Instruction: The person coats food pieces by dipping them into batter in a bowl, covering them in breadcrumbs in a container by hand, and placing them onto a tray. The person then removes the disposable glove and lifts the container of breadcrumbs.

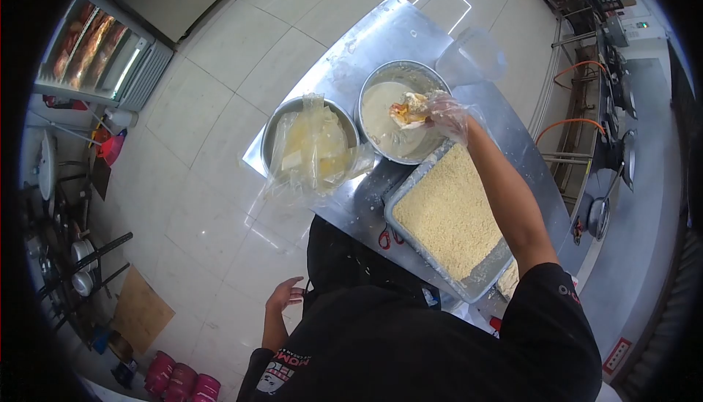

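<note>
My right hand (448,114), in a clear plastic glove, is closed on a food piece (408,110) that looks orange and white with a pale coating. It is over a round metal pot (364,93) of whitish batter (382,125). Close below that hand, a rectangular tray (393,215) holds pale yellow crumbs (448,211). My left hand (285,294) hangs bare at my side, away from the table, its fingers stretched out and holding nothing.
On the metal table (351,43), a second pot (272,127) is lined with a clear plastic bag (315,146). Red-handled scissors (387,238) lie beside the tray. A clear container (476,58) stands at the right edge. A lit display fridge (91,50) is at far left.
</note>
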Action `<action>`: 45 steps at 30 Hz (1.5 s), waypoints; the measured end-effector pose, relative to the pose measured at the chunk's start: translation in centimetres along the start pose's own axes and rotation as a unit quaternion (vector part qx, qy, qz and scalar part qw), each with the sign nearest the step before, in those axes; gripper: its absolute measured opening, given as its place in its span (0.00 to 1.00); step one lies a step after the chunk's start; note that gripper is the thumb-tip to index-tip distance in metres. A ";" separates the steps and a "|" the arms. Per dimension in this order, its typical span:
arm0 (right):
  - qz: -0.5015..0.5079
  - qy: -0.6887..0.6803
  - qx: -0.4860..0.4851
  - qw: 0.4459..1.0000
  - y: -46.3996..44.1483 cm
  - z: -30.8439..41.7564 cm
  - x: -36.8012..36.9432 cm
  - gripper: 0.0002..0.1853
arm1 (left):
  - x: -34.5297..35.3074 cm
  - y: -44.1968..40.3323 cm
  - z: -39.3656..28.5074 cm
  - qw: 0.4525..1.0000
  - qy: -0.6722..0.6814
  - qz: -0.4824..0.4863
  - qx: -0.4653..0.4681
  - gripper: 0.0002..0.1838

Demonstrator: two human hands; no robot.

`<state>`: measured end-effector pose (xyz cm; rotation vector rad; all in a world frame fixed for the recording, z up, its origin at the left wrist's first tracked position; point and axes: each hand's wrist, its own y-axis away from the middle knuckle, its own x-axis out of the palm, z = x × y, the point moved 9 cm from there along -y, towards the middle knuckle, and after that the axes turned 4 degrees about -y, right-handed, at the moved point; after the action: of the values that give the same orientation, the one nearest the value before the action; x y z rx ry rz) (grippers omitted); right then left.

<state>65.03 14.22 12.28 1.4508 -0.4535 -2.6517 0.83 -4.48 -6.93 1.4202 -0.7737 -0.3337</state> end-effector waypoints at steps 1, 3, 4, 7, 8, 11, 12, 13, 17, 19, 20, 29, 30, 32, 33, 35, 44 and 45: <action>-0.021 -0.087 0.050 0.995 0.5 -0.1 -0.4 0.15 | 0.3 0.1 -0.4 1.000 0.002 -0.002 0.002 0.25; -0.061 -0.309 0.211 0.926 1.6 0.5 -1.3 0.14 | 0.8 0.4 -0.9 1.000 0.008 -0.001 0.005 0.25; -0.067 -0.430 0.320 0.841 2.6 0.7 -1.1 0.15 | 1.2 0.4 -1.0 1.000 0.014 0.003 0.006 0.25; -0.071 -0.481 0.318 0.814 2.6 2.0 -2.3 0.13 | 1.5 -0.2 -0.4 1.000 0.020 0.008 0.006 0.25; -0.082 -0.524 0.288 0.797 2.3 0.5 -1.3 0.12 | 1.6 -0.4 0.1 1.000 0.018 0.010 0.003 0.25; -0.104 -0.569 0.224 0.784 1.1 -2.1 0.0 0.09 | 2.0 -0.6 0.8 1.000 0.024 0.007 -0.016 0.25; -0.102 -0.533 0.224 0.810 1.1 -2.1 0.0 0.09 | 2.1 -0.5 0.9 1.000 0.017 0.004 -0.017 0.25; -0.101 -0.496 0.223 0.833 1.1 -1.3 -0.5 0.09 | 2.1 -0.3 0.9 1.000 0.010 0.001 -0.017 0.26; -0.104 -0.171 0.123 0.972 1.2 1.1 -3.6 0.11 | 2.5 -0.3 0.9 1.000 0.014 0.002 0.005 0.26; -0.071 0.049 0.096 0.992 1.1 2.7 -4.6 0.14 | 2.9 0.0 1.0 1.000 0.007 0.006 -0.001 0.26; -0.090 0.007 0.131 0.987 0.9 3.4 -5.3 0.14 | 2.9 0.0 1.0 1.000 0.001 0.008 -0.003 0.27; -0.027 -0.292 0.215 0.931 0.5 -3.0 0.9 0.14 | 2.9 0.6 -0.2 1.000 -0.020 0.002 0.000 0.27; -0.041 -0.180 0.193 0.964 -0.8 -4.9 2.1 0.14 | 2.9 0.7 -0.2 1.000 -0.022 0.002 -0.001 0.28; -0.033 0.003 0.199 0.979 -2.1 -5.0 2.9 0.15 | 3.1 1.1 -0.4 1.000 -0.026 0.001 -0.003 0.28; -0.012 0.070 0.227 0.971 -3.3 -3.8 4.2 0.15 | 3.1 0.8 -0.1 1.000 -0.022 0.005 -0.004 0.28; -0.002 0.142 0.258 0.956 -5.0 -3.2 6.2 0.16 | 3.0 0.2 0.4 1.000 -0.014 0.012 -0.005 0.28; -0.027 -0.009 0.300 0.953 -5.9 -0.1 5.8 0.19 | 2.6 0.1 1.0 1.000 0.010 0.015 0.003 0.28; -0.008 -0.031 0.298 0.954 -6.2 -0.9 6.1 0.20 | 2.6 0.0 1.2 1.000 0.009 0.015 -0.001 0.28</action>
<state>62.91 18.63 5.06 1.4885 -1.3459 -2.7038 1.90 -7.05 -6.20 1.4065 -0.7788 -0.2979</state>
